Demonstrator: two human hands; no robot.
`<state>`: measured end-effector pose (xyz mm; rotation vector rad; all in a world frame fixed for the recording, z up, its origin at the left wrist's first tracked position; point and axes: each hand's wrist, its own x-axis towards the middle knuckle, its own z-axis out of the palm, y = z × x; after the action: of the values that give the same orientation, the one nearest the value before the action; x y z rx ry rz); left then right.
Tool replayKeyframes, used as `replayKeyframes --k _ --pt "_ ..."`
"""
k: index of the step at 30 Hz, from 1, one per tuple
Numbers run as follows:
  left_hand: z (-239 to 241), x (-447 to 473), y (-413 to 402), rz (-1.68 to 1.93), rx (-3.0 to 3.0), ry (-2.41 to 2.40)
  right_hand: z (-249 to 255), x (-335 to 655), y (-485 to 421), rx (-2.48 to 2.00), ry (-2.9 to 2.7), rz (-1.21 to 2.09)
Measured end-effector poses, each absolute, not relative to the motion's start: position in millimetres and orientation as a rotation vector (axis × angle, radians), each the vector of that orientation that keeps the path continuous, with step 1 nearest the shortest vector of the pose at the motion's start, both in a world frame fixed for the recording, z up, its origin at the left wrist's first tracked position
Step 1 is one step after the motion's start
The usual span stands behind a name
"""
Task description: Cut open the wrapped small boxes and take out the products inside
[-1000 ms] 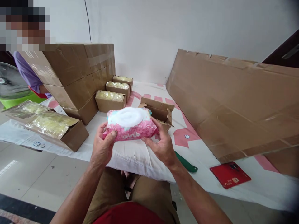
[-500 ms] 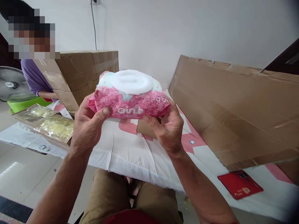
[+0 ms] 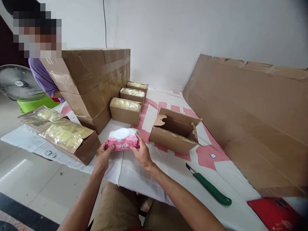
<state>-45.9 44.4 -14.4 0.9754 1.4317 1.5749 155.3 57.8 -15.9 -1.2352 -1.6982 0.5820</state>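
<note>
A pink and white pack of wet wipes [image 3: 123, 143] with a white oval lid is held between my two hands, low over the table's near side. My left hand [image 3: 105, 157] grips its left end, thumb on the front. At the right end my right hand [image 3: 143, 156] closes round the other corner. Just right of the pack stands an open cardboard box [image 3: 172, 141], its flaps up and its visible inside dark. A green-handled knife [image 3: 211, 189] lies on the white and pink cloth [image 3: 154, 179] right of my right forearm.
Small boxes with yellowish clear packets [image 3: 126, 110] stand behind the pack; another such box [image 3: 86, 147] is at left. Stacked cartons [image 3: 89, 70] rise behind it, near a person in a purple sleeve [image 3: 44, 75]. A large cardboard sheet [image 3: 240, 118] and red phone [image 3: 276, 211] are at right.
Both hands have lowered the wipes pack away from my face toward the table, still gripping its ends. The view has shifted, bringing the open box, knife and small boxes into sight.
</note>
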Motion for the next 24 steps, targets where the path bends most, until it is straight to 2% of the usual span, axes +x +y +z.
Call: replayKeyframes --k 9,17,24 --pt "-36.7 -48.2 158.6 1.611 1.086 1.716 -45.7 130.4 150.3 -1.349 -1.788 0.584" --pt "-68.2 -33.2 140.3 1.511 1.36 1.816 -62.7 139.0 143.3 -1.386 -1.838 0.585" --pt "-73.6 -30.6 155.2 1.484 1.442 1.832 -56.5 137.7 142.6 -1.428 -1.86 0.611"
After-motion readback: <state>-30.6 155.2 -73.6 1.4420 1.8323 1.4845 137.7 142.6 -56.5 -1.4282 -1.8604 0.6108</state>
